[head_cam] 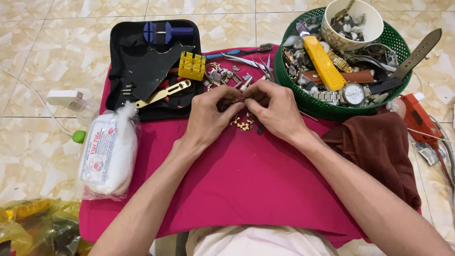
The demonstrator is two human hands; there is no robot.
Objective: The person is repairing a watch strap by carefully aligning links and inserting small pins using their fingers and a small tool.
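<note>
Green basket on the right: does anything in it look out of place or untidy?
Yes. The green basket is overfilled with watches and parts, and a grey strap sticks out over its rim.

Shiny gold metal watch band (242, 124) on matt magenta cloth (246, 180).

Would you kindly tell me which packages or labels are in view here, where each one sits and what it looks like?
Clear plastic bag of white cotton: left edge of the pink cloth, soft bulging oblong, twisted shut at the top.
Its label: on the bag's front, white rectangle with red and blue print.
</note>
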